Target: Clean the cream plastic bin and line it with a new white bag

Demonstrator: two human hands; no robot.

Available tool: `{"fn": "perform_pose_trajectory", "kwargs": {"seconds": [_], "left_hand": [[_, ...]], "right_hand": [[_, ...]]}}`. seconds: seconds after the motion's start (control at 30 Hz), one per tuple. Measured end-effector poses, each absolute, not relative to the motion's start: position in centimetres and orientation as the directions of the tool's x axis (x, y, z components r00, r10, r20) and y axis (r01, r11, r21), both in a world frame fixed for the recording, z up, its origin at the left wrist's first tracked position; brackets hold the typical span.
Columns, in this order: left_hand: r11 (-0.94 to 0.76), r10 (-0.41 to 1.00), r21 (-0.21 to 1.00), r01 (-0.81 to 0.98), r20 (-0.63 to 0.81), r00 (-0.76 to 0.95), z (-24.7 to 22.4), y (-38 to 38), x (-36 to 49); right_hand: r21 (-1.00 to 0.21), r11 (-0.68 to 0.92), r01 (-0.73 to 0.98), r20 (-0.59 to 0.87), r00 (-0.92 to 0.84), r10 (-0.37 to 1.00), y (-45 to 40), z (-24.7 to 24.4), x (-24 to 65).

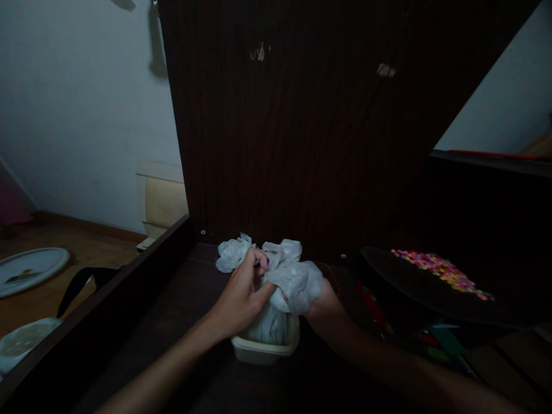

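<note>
A thin white plastic bag (297, 282) is bunched up between my two hands, above a small pale plastic container (265, 352). More of the whitish plastic sits inside the container. My left hand (248, 287) pinches the bag from the left, fingers curled. On the right, my right hand (321, 302) is mostly covered by the bag, and its fingers are hidden under the plastic. Another crumpled white plastic bag (230, 254) lies on the dark surface just behind my left hand.
A dark wooden panel (302, 144) rises behind the dark shelf (172, 322), with a raised board (129, 293) along its left. To the right, a dark item bears a colourful beaded strip (444, 273). Beyond the board are a white oval lid (32, 270) and a cream box (164, 198).
</note>
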State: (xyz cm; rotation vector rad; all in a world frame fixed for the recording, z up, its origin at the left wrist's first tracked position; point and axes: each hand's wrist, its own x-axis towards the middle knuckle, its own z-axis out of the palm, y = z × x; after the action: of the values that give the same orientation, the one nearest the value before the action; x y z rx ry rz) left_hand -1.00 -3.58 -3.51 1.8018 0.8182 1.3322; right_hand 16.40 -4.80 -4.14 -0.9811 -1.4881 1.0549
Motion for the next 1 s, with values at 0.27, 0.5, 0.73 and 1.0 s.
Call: {"fn": "perform_pose_trajectory", "kwargs": {"seconds": [0.27, 0.5, 0.73, 1.0], "left_hand": [[-0.548, 0.835, 0.793, 0.267, 0.502, 0.224, -2.7, -3.7, -1.3], [-0.452, 0.889, 0.807, 0.38, 0.374, 0.264, -2.7, -3.3, -1.5], [-0.479, 0.877, 0.79, 0.383, 0.449, 0.17, -3.0, -2.9, -1.6], [-0.584, 0.785, 0.751, 0.309, 0.425, 0.452, -1.6, -3.5, -2.2]], "right_hand": [[-0.983, 0.184, 0.006, 0.181, -0.15, 0.972, -5.5, -3.5, 15.1], [-0.816, 0.322, 0.481, 0.246, -0.215, 0.945, -6.0, -3.1, 15.6], [-0.658, 0.503, 0.561, 0.379, -0.33, 0.865, -5.9, -2.4, 15.8], [-0.608, 0.533, 0.589, 0.407, -0.345, 0.846, -6.1, -2.0, 16.1]]}}
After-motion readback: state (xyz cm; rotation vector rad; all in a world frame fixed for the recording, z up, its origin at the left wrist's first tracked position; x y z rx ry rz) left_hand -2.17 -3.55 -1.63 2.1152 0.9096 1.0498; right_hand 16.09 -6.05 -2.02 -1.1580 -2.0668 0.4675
